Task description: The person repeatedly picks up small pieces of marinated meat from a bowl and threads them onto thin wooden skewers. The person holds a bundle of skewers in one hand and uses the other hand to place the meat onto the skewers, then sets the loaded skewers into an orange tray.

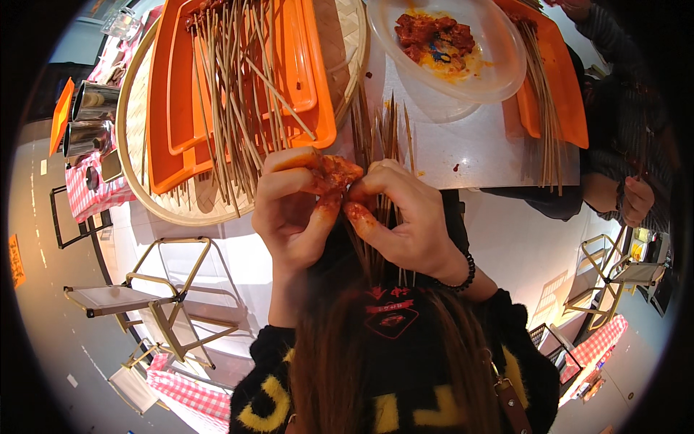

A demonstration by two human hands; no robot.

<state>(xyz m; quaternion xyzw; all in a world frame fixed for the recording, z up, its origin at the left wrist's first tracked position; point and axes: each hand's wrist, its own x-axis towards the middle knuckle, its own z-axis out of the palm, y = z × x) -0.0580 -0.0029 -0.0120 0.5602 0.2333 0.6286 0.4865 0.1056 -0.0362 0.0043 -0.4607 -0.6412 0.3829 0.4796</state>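
Observation:
Between my fingers is a piece of red marinated meat point(340, 171), gripped by my left hand point(290, 211) at its left side. My right hand point(406, 217) meets it from the right, with curled fingers and a stained thumb; whether it pinches the meat or a thin stick is hidden. Directly behind and below my hands, a bunch of bamboo skewers point(387, 135) points away from me at the table edge. Ahead, a translucent plastic bowl point(499, 65) holds more red meat pieces point(434, 40) in oily sauce.
Orange trays point(320, 130) with skewered meat sit on a woven bamboo tray point(130, 146) at left. Another orange tray point(569, 119) with bamboo skewers point(542, 108) overhangs the metal table point(482, 157) at right. A person's hand point(637, 200) is nearby. Folding chairs point(119, 298) stand behind.

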